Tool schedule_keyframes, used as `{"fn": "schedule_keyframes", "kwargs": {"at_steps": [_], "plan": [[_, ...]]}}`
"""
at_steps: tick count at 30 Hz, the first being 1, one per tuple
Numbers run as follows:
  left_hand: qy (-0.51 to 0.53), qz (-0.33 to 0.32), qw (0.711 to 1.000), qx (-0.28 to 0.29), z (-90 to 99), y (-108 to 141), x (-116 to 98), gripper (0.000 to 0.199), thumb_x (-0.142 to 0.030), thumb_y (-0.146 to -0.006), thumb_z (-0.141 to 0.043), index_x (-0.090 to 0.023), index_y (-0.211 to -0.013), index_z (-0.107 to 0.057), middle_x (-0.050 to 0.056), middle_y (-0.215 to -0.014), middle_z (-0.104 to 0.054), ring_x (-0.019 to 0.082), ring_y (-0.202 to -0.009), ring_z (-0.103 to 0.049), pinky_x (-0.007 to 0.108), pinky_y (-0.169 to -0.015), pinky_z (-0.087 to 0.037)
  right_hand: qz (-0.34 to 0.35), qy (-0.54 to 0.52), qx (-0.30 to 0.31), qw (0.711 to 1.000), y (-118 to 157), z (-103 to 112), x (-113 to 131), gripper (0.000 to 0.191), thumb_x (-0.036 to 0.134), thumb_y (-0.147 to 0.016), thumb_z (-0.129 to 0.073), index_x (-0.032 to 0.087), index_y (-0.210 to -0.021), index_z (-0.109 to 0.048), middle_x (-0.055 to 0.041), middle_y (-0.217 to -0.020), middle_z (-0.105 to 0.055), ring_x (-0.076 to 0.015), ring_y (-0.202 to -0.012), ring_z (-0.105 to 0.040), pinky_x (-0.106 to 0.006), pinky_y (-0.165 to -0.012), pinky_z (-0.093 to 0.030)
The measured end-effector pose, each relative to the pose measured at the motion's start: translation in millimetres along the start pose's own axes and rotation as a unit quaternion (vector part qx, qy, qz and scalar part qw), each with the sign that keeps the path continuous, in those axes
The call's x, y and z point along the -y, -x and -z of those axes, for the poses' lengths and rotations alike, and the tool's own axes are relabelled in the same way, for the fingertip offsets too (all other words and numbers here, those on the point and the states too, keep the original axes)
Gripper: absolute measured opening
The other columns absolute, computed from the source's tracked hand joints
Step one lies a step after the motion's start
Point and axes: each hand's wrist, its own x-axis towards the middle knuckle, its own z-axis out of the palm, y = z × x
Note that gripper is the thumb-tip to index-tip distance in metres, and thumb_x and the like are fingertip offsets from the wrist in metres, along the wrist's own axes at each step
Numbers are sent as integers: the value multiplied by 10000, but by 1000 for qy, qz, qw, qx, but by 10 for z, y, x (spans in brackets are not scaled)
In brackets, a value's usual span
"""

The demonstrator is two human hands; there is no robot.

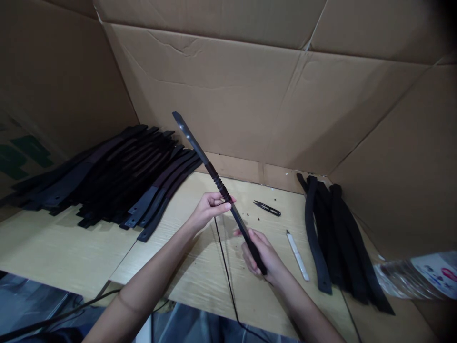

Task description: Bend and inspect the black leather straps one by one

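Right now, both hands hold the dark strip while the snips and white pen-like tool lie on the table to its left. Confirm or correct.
Wrong side: the head view shows the snips and white pen-like tool to the right of the dark strip. The rest stands.

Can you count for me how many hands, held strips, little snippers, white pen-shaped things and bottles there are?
Hands: 2, a left hand and a right hand
Held dark strip: 1
Black snippers: 1
White pen-shaped thing: 1
Clear bottle: 1
Total: 6
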Motion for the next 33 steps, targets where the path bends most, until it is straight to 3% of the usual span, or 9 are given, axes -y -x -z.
{"fn": "schedule_keyframes", "kwargs": {"at_steps": [4, 10, 15, 19, 25, 29, 33], "plan": [[14, -17, 999, -39, -23, -18, -15, 322, -373, -604, -828, -120, -677, -643, -19, -602, -559, 82, -540, -478, 206, -533, -369, 43, 9, 20, 999, -4, -13, -25, 489, 543, -771, -680, 208, -1067, -483, 91, -506, -555, -40, -256, -347, -136, -271, -270], [-48, -5, 996, -71, -89, -7, -68, 328, -398, -644, -794, -116, -688, -632, -21, -587, -538, 85, -521, -450, 213, -509, -346, 63, 60, -28, 996, -73, -46, -79, 364, 521, -811, -643, 188, -854, -502, 47, -680, -601, -32, -314, -459, -140, -300, -296], [-60, -2, 996, -65, -106, 9, -87, 388, -494, -735, -694, -125, -668, -593, -55, -531, -408, 48, -455, -278, 205, -442, -191, 57, 40, -62, 996, -78, -37, -81, 382, 534, -790, -661, 185, -824, -509, 80, -577, -532, -19, -280, -386, -131, -274, -244], [-54, 10, 997, -55, -111, -2, -49, 430, -536, -751, -662, -135, -644, -551, -68, -520, -340, 47, -457, -239, 207, -438, -166, 42, 21, -71, 996, -62, -7, -76, 383, 538, -819, -627, 181, -770, -497, 71, -506, -526, -25, -246, -347, -135, -246, -197], [-63, 28, 998, -11, -83, -34, 1, 519, -605, -718, -657, -101, -840, -669, -39, -564, -434, 65, -486, -307, 215, -462, -196, 16, -11, 12, 1000, -30, 42, -60, 360, 505, -827, -637, 160, -905, -572, 97, -490, -475, -5, -235, -266, -128, -250, -177], [-44, 11, 999, -20, -57, -32, -19, 536, -632, -578, -743, -114, -624, -614, -29, -534, -452, 75, -507, -367, 215, -481, -252, 10, 20, 59, 998, -10, 12, -45, 394, 465, -771, -712, 147, -978, -604, 98, -526, -474, -6, -268, -308, -134, -280, -235], [-45, 0, 996, -73, -67, -20, -36, 508, -574, -554, -784, -136, -529, -525, -47, -510, -412, 66, -491, -341, 215, -476, -252, 28, 97, 25, 995, -56, -18, -64, 391, 451, -754, -727, 161, -978, -591, 52, -645, -570, -38, -340, -456, -153, -327, -315]]}}
